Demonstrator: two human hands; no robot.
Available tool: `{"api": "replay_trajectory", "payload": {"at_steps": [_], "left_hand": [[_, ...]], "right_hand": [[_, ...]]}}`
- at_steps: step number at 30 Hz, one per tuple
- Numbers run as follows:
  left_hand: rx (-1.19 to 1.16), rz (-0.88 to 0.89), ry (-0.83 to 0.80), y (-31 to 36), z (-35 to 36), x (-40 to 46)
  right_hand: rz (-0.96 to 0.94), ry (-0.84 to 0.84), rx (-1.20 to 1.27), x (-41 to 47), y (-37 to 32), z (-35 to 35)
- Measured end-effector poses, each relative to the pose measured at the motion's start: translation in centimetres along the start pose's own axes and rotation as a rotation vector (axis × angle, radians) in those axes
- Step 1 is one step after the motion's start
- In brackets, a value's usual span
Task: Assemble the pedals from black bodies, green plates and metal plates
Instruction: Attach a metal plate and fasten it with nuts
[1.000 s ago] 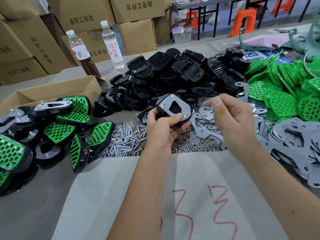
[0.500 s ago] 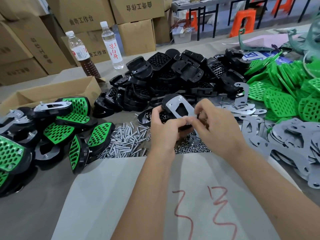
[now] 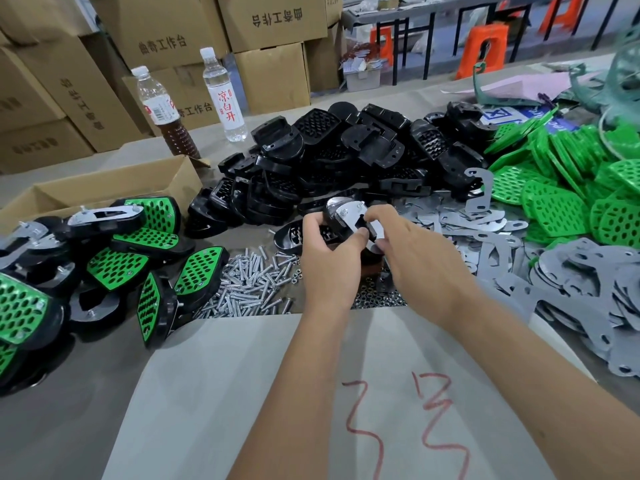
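Pedal [image 3: 341, 220], half built, sits above the desk [image 3: 69, 410] in both hands: a black body with a metal plate [image 3: 353, 216] laid on its upper face, two screw ends poking up through the plate. Left hand [image 3: 327, 254] grips the body from below and the near side, thumb pressed against the plate's edge. Right hand [image 3: 415, 251] comes in from the right with its fingers [image 3: 375, 216] curled onto the plate's right end; they seem to pinch something small there, though the blur hides what.

Just beyond the fingers lies the heap of black bodies [image 3: 346, 150]. To the right of them spreads a scatter of loose metal plates [image 3: 571, 289], and further right and back, the pile of green plates [image 3: 571, 188]. Below and left of the left hand lie loose screws [image 3: 249, 282]; nuts [image 3: 377, 299] lie under the right wrist. Well left of both hands rest finished pedals [image 3: 114, 258] with green faces, beside an open cardboard box [image 3: 104, 185]. Two bottles [image 3: 221, 95] stand behind the black heap. Nearest the person, under the forearms, lies a grey sheet [image 3: 242, 393] with red marks.
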State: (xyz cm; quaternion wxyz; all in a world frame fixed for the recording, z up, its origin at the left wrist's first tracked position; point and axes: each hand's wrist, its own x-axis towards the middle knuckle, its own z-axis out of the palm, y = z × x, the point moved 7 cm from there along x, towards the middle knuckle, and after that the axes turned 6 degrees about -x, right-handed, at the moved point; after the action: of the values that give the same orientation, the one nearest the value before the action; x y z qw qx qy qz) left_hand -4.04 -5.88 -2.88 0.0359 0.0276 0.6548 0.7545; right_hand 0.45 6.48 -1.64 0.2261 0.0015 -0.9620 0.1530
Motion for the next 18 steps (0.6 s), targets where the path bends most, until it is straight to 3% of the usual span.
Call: {"api": "replay_trajectory", "payload": {"at_steps": [7, 18], "left_hand": [[0.058, 0.155, 0.076, 0.6, 0.5, -0.8], [0.162, 0.326, 0.094, 1.0, 2.9, -2.7]], "right_hand": [[0.07, 0.124, 0.059, 0.1, -0.6, -1.7], [0.442, 0.204, 0.326, -0.7, 2.3, -2.2]]}}
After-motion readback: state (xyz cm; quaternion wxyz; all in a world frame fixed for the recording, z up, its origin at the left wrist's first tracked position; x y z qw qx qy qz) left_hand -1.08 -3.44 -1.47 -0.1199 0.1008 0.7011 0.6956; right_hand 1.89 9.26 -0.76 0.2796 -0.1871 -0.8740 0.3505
